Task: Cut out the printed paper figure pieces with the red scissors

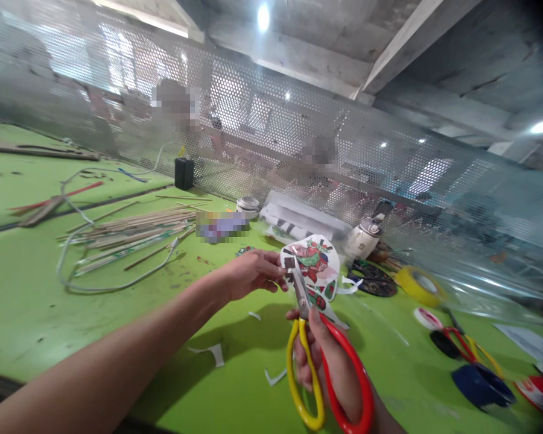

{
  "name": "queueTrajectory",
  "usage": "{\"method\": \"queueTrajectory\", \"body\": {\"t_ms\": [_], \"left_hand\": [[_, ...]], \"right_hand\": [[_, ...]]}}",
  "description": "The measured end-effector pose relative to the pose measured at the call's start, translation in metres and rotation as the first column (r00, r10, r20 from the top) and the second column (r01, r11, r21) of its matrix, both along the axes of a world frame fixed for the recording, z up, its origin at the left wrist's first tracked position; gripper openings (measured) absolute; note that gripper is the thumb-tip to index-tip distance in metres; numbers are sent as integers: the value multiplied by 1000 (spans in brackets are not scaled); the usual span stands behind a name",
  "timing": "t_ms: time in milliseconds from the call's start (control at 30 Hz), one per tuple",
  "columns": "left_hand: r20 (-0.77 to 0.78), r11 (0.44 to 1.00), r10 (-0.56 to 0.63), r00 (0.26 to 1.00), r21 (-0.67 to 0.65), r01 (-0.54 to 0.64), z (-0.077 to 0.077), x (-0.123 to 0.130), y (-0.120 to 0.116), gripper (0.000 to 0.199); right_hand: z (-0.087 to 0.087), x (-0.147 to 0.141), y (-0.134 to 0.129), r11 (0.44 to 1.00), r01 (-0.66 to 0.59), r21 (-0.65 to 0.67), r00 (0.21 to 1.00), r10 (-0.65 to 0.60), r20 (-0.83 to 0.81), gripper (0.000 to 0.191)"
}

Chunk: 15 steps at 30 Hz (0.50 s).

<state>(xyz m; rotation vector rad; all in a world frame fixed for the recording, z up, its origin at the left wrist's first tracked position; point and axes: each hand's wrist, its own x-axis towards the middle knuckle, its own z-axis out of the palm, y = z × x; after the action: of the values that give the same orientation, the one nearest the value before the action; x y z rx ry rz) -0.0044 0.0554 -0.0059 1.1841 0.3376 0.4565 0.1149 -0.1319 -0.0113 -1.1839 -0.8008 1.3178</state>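
Observation:
My left hand [257, 274] pinches the left edge of a printed paper sheet [314, 259] with red, green and dark figures on white. My right hand [321, 355] is closed around a pair of scissors [303, 304] with one yellow and one red handle. The metal blades point away from me and lie over the paper's left part, close to my left fingertips. Whether the blades are cutting at this instant I cannot tell. White paper offcuts [215, 354] lie on the green tabletop below my hands.
Thin wooden sticks [136, 232] and a white cable [99, 290] are at left. A black box [184, 173] stands by the perforated screen [253, 120]. Behind the paper are a jar [248, 207] and a pale pot [364, 237]. Yellow tape [419, 286] and a blue roll [482, 386] sit right.

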Motion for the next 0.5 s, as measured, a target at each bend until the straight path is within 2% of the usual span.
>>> {"method": "queueTrajectory", "body": {"t_ms": [500], "left_hand": [[-18,994,-46,999,96,48,6,-2,-4,12]], "right_hand": [[7,0,-4,999,25,21,999,-26,39,30]]}}
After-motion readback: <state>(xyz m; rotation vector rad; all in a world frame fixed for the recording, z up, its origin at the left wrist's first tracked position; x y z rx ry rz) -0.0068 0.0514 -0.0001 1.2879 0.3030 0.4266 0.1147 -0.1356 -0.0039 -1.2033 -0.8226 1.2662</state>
